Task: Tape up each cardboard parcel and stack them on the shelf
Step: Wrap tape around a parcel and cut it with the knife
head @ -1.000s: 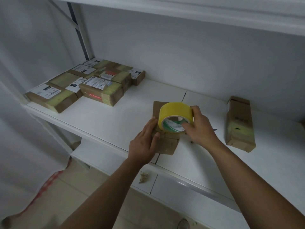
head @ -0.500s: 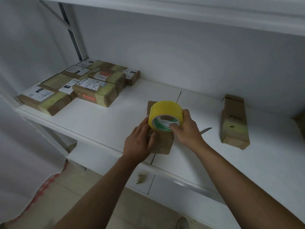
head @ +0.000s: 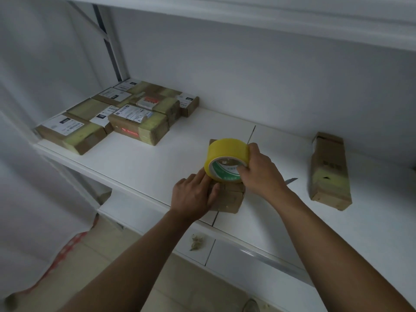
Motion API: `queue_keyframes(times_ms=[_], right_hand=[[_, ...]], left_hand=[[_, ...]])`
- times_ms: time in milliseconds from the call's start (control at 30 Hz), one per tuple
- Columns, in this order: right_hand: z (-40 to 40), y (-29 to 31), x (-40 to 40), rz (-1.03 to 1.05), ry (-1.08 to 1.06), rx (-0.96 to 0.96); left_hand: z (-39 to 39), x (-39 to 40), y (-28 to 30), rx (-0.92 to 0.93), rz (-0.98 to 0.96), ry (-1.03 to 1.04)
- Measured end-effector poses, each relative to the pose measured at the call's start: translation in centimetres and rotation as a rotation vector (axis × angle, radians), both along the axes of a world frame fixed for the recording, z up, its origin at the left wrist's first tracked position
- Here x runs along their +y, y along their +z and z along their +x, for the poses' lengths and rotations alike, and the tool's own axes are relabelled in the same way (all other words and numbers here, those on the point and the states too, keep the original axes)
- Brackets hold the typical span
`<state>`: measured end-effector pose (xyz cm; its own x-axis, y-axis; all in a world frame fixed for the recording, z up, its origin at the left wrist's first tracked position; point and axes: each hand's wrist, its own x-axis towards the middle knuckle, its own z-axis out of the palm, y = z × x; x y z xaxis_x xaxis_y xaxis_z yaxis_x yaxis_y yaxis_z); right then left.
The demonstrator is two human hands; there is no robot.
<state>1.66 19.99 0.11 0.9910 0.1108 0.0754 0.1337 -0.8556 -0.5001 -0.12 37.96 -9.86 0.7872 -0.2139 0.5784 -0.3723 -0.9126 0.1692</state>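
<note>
A small brown cardboard parcel (head: 231, 198) lies near the front edge of the white shelf (head: 139, 163). My right hand (head: 258, 171) grips a roll of yellow tape (head: 226, 154) and holds it upright on top of the parcel, with my thumb in the roll's core. My left hand (head: 193, 197) rests on the parcel's left side, fingers pressed flat against it just below the roll. Much of the parcel is hidden under the roll and both hands.
Several taped, labelled parcels (head: 126, 115) are stacked at the shelf's back left. A longer taped box (head: 329, 172) lies at the right. A knife blade (head: 291, 180) shows behind my right wrist. A lower shelf (head: 225, 251) and the floor lie below.
The tape roll has dropped a little closer to the parcel top. My left hand's fingers have slid up under the roll. The camera view has shifted slightly.
</note>
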Motion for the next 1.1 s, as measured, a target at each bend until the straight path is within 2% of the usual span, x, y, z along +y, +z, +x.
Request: queue_keyframes(times_ms=[200,333,533,700,800,967,1100], right_hand=[[0.5,-0.4,-0.9,0.173,-0.097,0.052],[0.6,-0.6,-2.9,0.373,-0.270,-0.030],[-0.7,-2.0,-4.3,0.354,-0.201,-0.069],[-1.3,-3.4,-4.0,0.767,-0.270,0.027],[-1.6,-4.8,-3.5,0.895,-0.271,0.130],[-1.4,-4.5,-3.0,0.836,-0.254,0.109],[-0.7,-3.5,-2.6,0.575,-0.186,0.089]], left_hand=[[-0.1,-0.1,0.0,0.113,-0.028,-0.025],[0.0,-0.2,-0.6,0.147,-0.092,-0.016],[0.0,-0.8,-0.5,0.146,-0.114,-0.011],[-0.2,-1.3,0.3,0.186,-0.048,-0.009],[-0.2,-1.5,0.8,0.192,0.010,0.002],[-0.4,-1.5,1.0,0.123,0.066,-0.115],[-0.2,-1.7,0.9,0.130,0.060,-0.239]])
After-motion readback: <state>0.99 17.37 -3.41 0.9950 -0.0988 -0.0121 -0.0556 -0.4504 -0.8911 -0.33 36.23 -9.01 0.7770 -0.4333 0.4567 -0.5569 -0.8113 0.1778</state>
